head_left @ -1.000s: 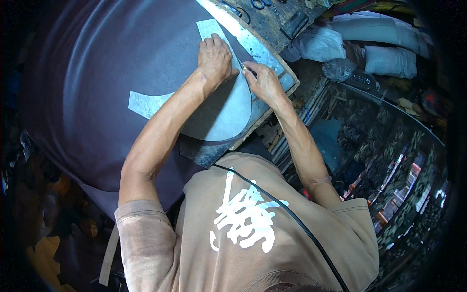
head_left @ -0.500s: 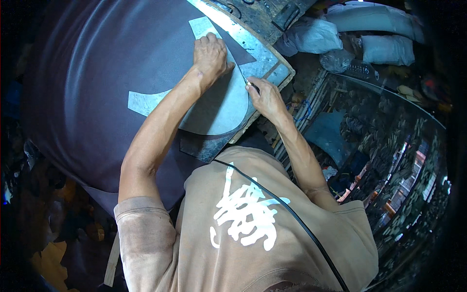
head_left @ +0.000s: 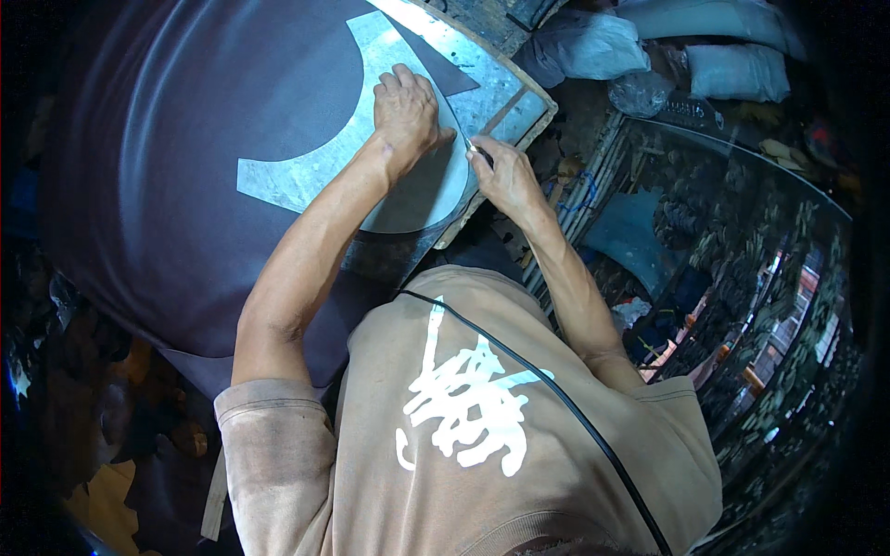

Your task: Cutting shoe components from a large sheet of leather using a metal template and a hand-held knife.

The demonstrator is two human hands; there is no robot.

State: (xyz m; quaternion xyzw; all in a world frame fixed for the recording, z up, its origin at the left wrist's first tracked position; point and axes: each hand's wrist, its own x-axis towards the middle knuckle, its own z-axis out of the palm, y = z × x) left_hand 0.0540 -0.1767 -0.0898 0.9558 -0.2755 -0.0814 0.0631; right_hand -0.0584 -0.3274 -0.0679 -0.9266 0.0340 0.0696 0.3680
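Note:
A pale grey, curved template (head_left: pixel 287 183) with a rounded near end lies flat on a large sheet of dark brown leather (head_left: pixel 185 213). My left hand (head_left: pixel 406 107) presses down on the template with its fingers apart and its thumb toward the right edge. Beside that edge, my right hand (head_left: pixel 505 176) grips a small knife (head_left: pixel 471 145), its thin blade against the template's rim. Most of the handle is hidden in my fingers. Beyond the blade, a pointed flap of the leather lies on the table.
The worn table (head_left: pixel 505 93) has a pale, scuffed top with a wooden rim. White plastic sacks (head_left: pixel 737 83) lie at the far right. Poles (head_left: pixel 603 171) and loose scraps fill the floor at right. A black cable (head_left: pixel 565 417) runs over my shirt.
The whole scene has shifted slightly upward in view. Relative to the template, both hands have slid nearer to me along its right edge, baring more of its inner curve.

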